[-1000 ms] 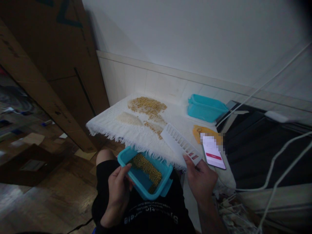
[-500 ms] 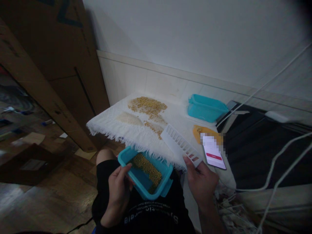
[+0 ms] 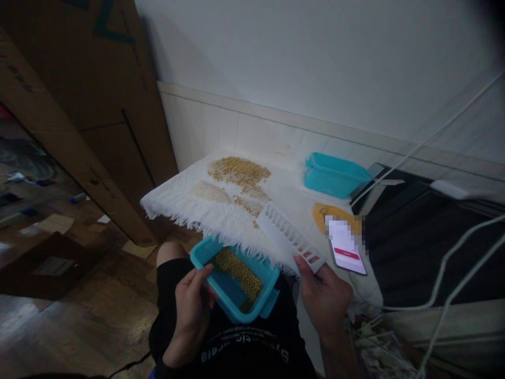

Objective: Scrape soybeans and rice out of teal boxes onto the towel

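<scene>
White slotted strip [image 3: 281, 238], pinched in your right grip [image 3: 325, 295], points its long axis forward-left at loose beans [image 3: 249, 207]. Your left grip [image 3: 193, 297] clasps the teal bin [image 3: 242, 318].

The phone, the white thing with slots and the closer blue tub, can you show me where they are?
Phone [image 3: 344, 245]: head view, on its lit screen.
White thing with slots [image 3: 281, 237]: head view, on the plain strip beside the slots.
Closer blue tub [image 3: 226, 286]: head view, on its bare inside bottom.
</scene>
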Action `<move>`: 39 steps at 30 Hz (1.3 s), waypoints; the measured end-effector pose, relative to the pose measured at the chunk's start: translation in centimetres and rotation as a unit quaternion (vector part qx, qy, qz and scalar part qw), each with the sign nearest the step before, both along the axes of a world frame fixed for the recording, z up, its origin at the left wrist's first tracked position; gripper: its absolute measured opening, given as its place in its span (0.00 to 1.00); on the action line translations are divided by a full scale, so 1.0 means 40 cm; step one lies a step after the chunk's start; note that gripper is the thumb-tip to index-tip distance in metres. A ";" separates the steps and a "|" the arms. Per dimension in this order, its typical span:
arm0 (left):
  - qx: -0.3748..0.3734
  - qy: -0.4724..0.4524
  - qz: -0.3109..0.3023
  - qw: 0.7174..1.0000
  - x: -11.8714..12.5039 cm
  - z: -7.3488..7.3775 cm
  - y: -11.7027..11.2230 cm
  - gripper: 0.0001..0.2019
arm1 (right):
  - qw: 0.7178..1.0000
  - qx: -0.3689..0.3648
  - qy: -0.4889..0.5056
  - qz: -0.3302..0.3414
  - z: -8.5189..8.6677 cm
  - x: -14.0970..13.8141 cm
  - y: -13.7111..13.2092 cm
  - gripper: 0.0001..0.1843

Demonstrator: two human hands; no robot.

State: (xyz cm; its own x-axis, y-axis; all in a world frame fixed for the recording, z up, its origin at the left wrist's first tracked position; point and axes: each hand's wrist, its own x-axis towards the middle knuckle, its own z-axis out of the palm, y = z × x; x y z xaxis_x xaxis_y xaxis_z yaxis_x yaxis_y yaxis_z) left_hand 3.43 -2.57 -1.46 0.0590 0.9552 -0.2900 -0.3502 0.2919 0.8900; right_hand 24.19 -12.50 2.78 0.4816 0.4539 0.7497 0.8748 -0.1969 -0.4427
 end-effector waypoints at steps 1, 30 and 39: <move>-0.001 0.000 0.002 1.000 0.000 0.000 0.000 0.18 | 1.000 0.001 -0.001 0.003 0.001 -0.001 0.001 0.21; 0.003 -0.007 0.013 1.000 -0.006 0.006 0.003 0.19 | 1.000 -0.008 -0.001 0.020 0.016 0.020 0.012 0.22; 0.007 -0.007 0.014 1.000 -0.010 0.013 0.005 0.19 | 0.996 -0.024 0.061 0.057 0.004 0.006 0.028 0.21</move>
